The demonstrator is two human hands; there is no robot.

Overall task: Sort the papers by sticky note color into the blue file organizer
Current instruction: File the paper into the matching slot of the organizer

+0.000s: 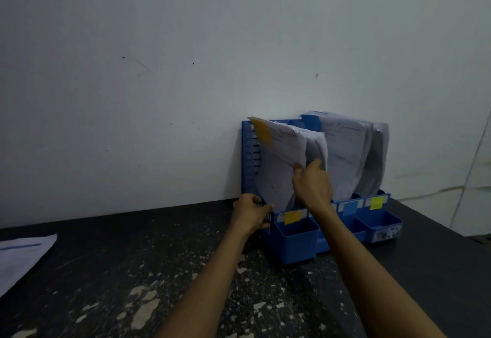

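The blue file organizer [297,242] stands against the wall on the dark table. My left hand [252,211] grips its front left corner. My right hand [312,181] pinches the lower edge of a paper with an orange sticky note [279,157], which leans in the leftmost slot. That slot carries a yellow-orange label [292,216] on its front. Further right are a blue label [349,207] and a yellow-green label [376,202]. More papers [350,151] stand curled in the slots to the right.
A loose sheet with a blue line [18,255] lies at the table's left edge. The table top [159,271] is black with worn pale patches. A white wall rises directly behind the organizer. The table's right edge runs just past the organizer.
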